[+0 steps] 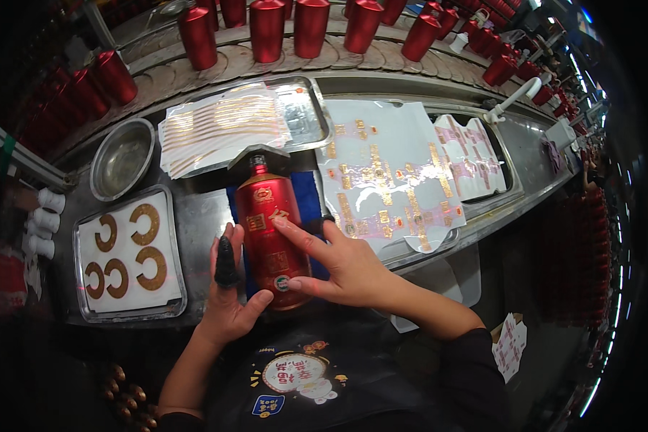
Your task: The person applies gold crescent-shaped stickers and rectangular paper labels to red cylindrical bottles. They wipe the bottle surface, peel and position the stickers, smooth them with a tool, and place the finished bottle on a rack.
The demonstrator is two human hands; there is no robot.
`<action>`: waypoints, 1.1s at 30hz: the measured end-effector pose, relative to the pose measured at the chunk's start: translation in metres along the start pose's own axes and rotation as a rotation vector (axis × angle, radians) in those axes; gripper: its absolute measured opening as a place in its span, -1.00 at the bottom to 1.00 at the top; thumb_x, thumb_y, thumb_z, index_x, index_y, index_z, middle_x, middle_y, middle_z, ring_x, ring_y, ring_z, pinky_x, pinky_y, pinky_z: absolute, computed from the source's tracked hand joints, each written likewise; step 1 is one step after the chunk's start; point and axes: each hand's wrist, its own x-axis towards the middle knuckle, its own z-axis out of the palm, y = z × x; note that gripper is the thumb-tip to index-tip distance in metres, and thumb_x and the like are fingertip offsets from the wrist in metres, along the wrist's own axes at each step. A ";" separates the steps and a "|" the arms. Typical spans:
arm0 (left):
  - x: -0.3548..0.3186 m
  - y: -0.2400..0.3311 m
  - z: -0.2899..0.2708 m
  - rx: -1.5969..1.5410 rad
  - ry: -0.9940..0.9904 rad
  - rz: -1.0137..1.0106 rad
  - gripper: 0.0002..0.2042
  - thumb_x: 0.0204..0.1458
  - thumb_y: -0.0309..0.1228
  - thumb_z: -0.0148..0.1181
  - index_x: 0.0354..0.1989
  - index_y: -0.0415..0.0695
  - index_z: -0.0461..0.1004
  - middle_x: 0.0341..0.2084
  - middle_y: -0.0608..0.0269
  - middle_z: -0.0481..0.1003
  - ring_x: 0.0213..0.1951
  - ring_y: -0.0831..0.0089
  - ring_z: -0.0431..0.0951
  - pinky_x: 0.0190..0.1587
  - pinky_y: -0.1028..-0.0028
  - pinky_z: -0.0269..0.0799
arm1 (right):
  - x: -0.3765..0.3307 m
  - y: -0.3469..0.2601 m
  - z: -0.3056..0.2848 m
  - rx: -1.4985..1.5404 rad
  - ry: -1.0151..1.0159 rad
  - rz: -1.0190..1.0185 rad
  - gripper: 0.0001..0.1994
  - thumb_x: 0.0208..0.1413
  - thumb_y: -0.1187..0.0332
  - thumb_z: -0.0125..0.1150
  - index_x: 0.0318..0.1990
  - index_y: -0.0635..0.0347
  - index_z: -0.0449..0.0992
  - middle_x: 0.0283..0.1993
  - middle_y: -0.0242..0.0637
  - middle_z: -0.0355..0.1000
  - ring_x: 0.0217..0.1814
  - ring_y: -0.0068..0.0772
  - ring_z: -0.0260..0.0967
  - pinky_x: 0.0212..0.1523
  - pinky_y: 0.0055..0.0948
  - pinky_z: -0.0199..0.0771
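Observation:
A red bottle point(270, 248) with gold decals and a small round badge lies on its back on a dark blue cloth point(308, 194), its dark neck pointing away from me. My left hand point(230, 295) is beside its left side, fingers stretched out and thumb near the bottom edge. One of its fingers wears a black finger cot. From the right, my right hand point(345, 266) reaches over the bottle with fingers apart. Its index fingertip rests by the gold decals and its thumb by the round badge. A black cot covers another right finger.
Left stand a tray point(178, 277) of gold C-shaped decals and a metal bowl point(147, 162). Behind the bottle, striped decal sheets point(223, 122) overlap a metal tray point(313, 115). More decal sheets point(392, 122) lie right, near a faucet point(515, 97). Red bottles point(266, 32) line a conveyor point(245, 63).

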 end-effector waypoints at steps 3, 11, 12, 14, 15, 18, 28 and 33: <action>0.002 0.003 0.002 0.005 0.010 0.017 -0.14 0.12 -0.16 0.26 0.52 0.00 -0.13 0.47 0.00 0.04 0.49 -0.10 -0.08 0.42 -0.19 -0.38 | 0.000 -0.007 0.000 -0.025 -0.004 -0.021 -0.17 0.06 -0.14 0.31 0.49 -0.42 0.08 -0.30 -0.07 0.20 -0.41 -0.04 0.34 -0.39 -0.23 0.37; 0.011 0.005 -0.003 0.110 -0.032 0.023 -0.18 0.09 -0.10 0.26 0.49 -0.01 0.01 0.44 0.08 0.12 0.48 -0.14 -0.06 0.40 -0.23 -0.36 | 0.009 -0.012 0.002 -0.012 0.025 0.006 -0.17 0.00 -0.09 0.38 0.46 -0.36 0.17 -0.28 -0.07 0.23 -0.36 -0.03 0.37 -0.36 -0.21 0.41; 0.011 0.005 -0.003 0.105 -0.037 0.014 -0.18 0.09 -0.10 0.26 0.49 -0.01 0.00 0.44 0.08 0.12 0.47 -0.14 -0.05 0.40 -0.23 -0.36 | 0.009 -0.013 0.002 -0.014 0.013 0.032 -0.17 0.00 -0.09 0.38 0.46 -0.36 0.18 -0.28 -0.08 0.23 -0.35 -0.04 0.37 -0.35 -0.21 0.41; 0.011 0.005 -0.003 0.103 -0.030 0.029 -0.18 0.10 -0.09 0.26 0.49 -0.01 0.01 0.44 0.07 0.12 0.47 -0.15 -0.05 0.40 -0.23 -0.36 | 0.009 -0.013 0.003 -0.017 0.044 -0.009 -0.16 -0.01 -0.07 0.39 0.46 -0.35 0.18 -0.28 -0.09 0.23 -0.34 -0.04 0.38 -0.35 -0.21 0.42; 0.011 0.004 -0.003 0.102 -0.027 0.036 -0.18 0.10 -0.08 0.25 0.49 0.00 0.01 0.44 0.06 0.12 0.47 -0.15 -0.05 0.40 -0.23 -0.36 | 0.008 -0.013 0.003 -0.015 0.049 -0.017 -0.16 -0.01 -0.07 0.40 0.46 -0.35 0.18 -0.28 -0.09 0.23 -0.35 -0.04 0.37 -0.35 -0.22 0.41; 0.009 0.001 -0.002 0.072 -0.035 0.003 -0.20 0.12 -0.08 0.24 0.49 0.00 0.01 0.44 0.04 0.11 0.47 -0.16 -0.06 0.40 -0.23 -0.36 | 0.008 -0.008 0.002 0.016 0.026 -0.005 -0.20 0.04 0.01 0.37 0.46 -0.29 0.17 -0.28 -0.10 0.24 -0.34 -0.09 0.32 -0.28 -0.25 0.39; 0.008 -0.011 -0.001 0.007 -0.018 0.051 -0.29 0.19 -0.17 0.18 0.48 0.01 0.04 0.44 0.06 0.12 0.49 -0.07 -0.09 0.42 -0.16 -0.38 | 0.004 0.020 -0.001 0.076 -0.083 -0.073 -0.21 0.08 -0.03 0.32 0.45 0.00 0.22 0.08 -0.29 0.47 -0.31 -0.28 0.09 -0.25 -0.34 0.24; 0.010 -0.012 0.002 0.038 -0.015 0.065 -0.28 0.17 -0.08 0.19 0.48 0.03 0.07 0.45 0.10 0.12 0.49 -0.07 -0.11 0.41 -0.19 -0.38 | 0.007 0.026 0.007 0.090 -0.049 -0.129 -0.18 0.05 -0.09 0.34 0.45 -0.08 0.22 -0.03 -0.26 0.42 -0.33 -0.28 0.10 -0.28 -0.34 0.23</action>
